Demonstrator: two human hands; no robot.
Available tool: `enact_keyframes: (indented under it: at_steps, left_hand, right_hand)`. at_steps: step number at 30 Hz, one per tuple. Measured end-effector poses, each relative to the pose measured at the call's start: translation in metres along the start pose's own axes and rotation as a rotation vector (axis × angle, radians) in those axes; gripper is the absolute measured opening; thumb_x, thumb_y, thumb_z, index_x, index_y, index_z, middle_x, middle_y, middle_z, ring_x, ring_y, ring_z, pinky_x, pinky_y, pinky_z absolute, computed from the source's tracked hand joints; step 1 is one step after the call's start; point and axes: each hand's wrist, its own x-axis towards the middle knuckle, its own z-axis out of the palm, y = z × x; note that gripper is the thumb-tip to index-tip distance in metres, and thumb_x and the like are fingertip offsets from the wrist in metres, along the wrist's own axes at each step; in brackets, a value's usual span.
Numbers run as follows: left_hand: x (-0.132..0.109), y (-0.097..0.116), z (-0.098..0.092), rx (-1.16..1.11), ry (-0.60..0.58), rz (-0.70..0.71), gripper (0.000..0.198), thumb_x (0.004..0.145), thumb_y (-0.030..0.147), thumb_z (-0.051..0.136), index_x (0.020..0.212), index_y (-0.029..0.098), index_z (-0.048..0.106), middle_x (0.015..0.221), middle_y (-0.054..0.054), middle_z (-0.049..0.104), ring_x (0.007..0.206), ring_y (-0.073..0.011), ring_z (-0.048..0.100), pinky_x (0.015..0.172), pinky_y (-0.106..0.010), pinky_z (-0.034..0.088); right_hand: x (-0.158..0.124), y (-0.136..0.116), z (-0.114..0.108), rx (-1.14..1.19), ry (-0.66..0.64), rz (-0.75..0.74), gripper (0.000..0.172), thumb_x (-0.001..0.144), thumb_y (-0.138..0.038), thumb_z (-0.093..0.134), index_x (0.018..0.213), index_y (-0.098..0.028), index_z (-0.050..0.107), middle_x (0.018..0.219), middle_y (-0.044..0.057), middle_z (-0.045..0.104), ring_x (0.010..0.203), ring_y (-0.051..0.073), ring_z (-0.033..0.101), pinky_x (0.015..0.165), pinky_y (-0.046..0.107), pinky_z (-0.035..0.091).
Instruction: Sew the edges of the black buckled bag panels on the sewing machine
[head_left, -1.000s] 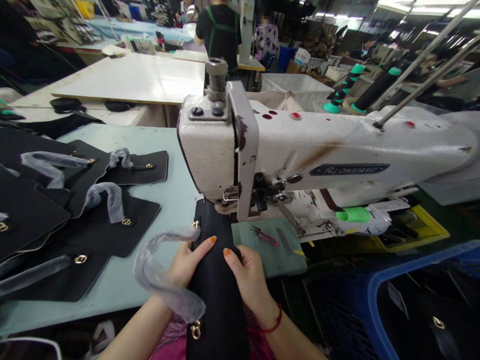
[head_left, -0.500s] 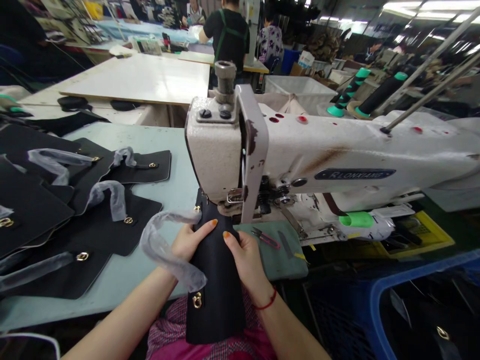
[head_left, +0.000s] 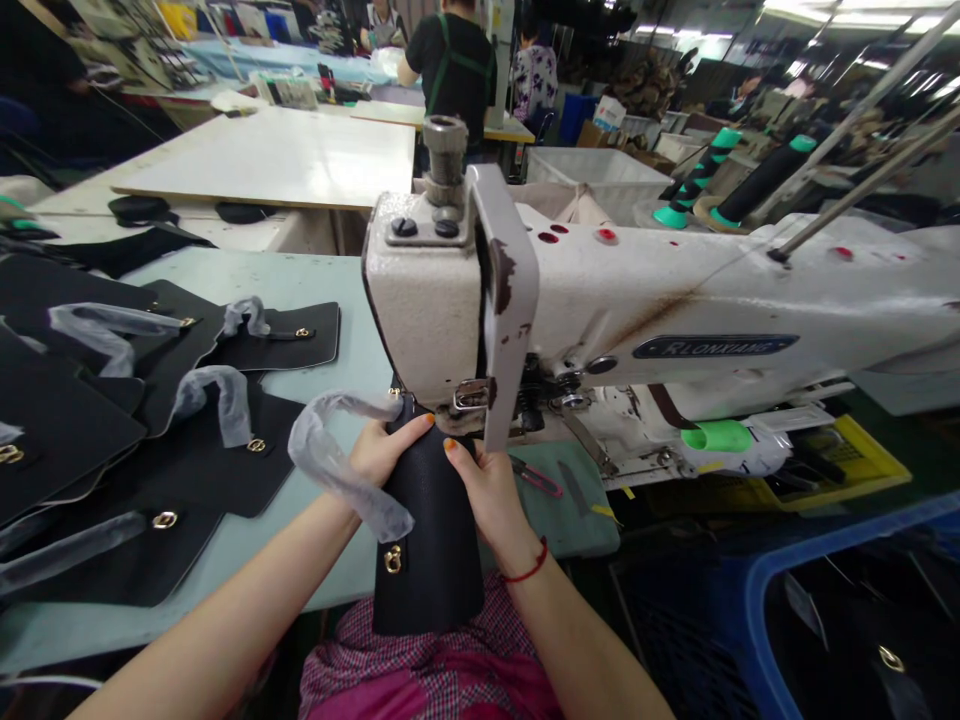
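Under the head of a white sewing machine [head_left: 427, 300] lies a black leather-like panel [head_left: 431, 530], its near end hanging over my lap. Gold fittings [head_left: 393, 558] join a plastic-wrapped handle [head_left: 322, 455] to the panel's left part. My left hand [head_left: 379, 455] grips the panel's left edge, thumb on top, just behind the handle loop. On the opposite edge my right hand [head_left: 487, 490] pinches the panel, thumb on top and fingers underneath. The machine head hides the panel's far end and the needle area.
Similar black panels [head_left: 225, 430] with wrapped handles overlap on the pale table [head_left: 300, 265] at left. Pink thread snips [head_left: 536, 475] lie right of my right hand. A blue basket [head_left: 757, 600] holding black pieces stands at lower right. Thread cones [head_left: 761, 180] stand behind the machine.
Both hands and the black panel have moved forward, towards the machine head. The panel's near end and the wrapped handle have shifted away from my body.
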Motion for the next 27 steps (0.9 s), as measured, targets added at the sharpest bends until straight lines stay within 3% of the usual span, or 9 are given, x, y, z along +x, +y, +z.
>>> enact_keyframes:
  at_steps: [5,9,17,19,22,27]
  left_hand:
    - [0.011,0.008,-0.001,0.052,0.021,0.046,0.057,0.062,0.047,0.076,0.106,0.013,0.07,0.112,-0.011,0.072,0.114,-0.0342,0.061,0.102,-0.046,0.044]
    - [0.018,0.019,0.0,0.071,0.035,0.119,0.054,0.058,0.046,0.078,0.104,0.017,0.071,0.111,-0.009,0.071,0.122,-0.0335,0.054,0.111,-0.044,0.035]
    - [0.02,0.024,-0.008,0.142,-0.052,0.172,0.056,0.062,0.048,0.078,0.107,0.015,0.07,0.118,-0.011,0.069,0.127,-0.0347,0.05,0.113,-0.044,0.032]
    - [0.012,0.025,-0.009,0.073,-0.099,0.091,0.061,0.063,0.047,0.079,0.114,0.015,0.067,0.118,-0.01,0.069,0.124,-0.0362,0.053,0.107,-0.046,0.038]
    - [-0.001,0.027,-0.009,-0.135,-0.228,-0.162,0.068,0.066,0.043,0.08,0.124,0.015,0.059,0.107,-0.01,0.073,0.107,-0.0367,0.064,0.092,-0.048,0.05]
    - [-0.003,0.023,-0.006,-0.292,-0.242,-0.4,0.061,0.057,0.033,0.086,0.112,0.016,0.067,0.094,-0.013,0.076,0.081,-0.0335,0.072,0.074,-0.045,0.059]
  right_hand:
    - [0.002,0.001,0.001,-0.01,0.02,-0.018,0.044,0.084,-0.057,0.057,0.073,-0.015,0.065,0.058,0.001,0.054,0.062,0.014,0.051,0.054,0.022,0.038]
    - [0.003,0.003,0.003,-0.034,0.039,-0.018,0.047,0.083,-0.059,0.057,0.07,-0.014,0.064,0.057,0.001,0.053,0.062,0.014,0.051,0.053,0.022,0.037]
    - [0.003,0.006,-0.004,0.003,0.042,0.045,0.053,0.081,-0.065,0.056,0.061,-0.015,0.056,0.053,0.0,0.05,0.051,0.011,0.048,0.047,0.022,0.036]
    - [0.004,0.005,-0.008,0.022,0.045,0.045,0.053,0.082,-0.065,0.055,0.062,-0.016,0.054,0.054,0.0,0.051,0.049,0.011,0.049,0.047,0.022,0.038]
    - [0.004,0.002,-0.011,-0.018,0.057,0.008,0.05,0.084,-0.062,0.054,0.062,-0.016,0.053,0.054,0.0,0.053,0.048,0.011,0.051,0.047,0.022,0.04]
    - [0.006,-0.002,-0.008,-0.057,0.074,0.007,0.047,0.087,-0.054,0.051,0.058,-0.017,0.052,0.052,0.001,0.053,0.047,0.011,0.051,0.047,0.022,0.041]
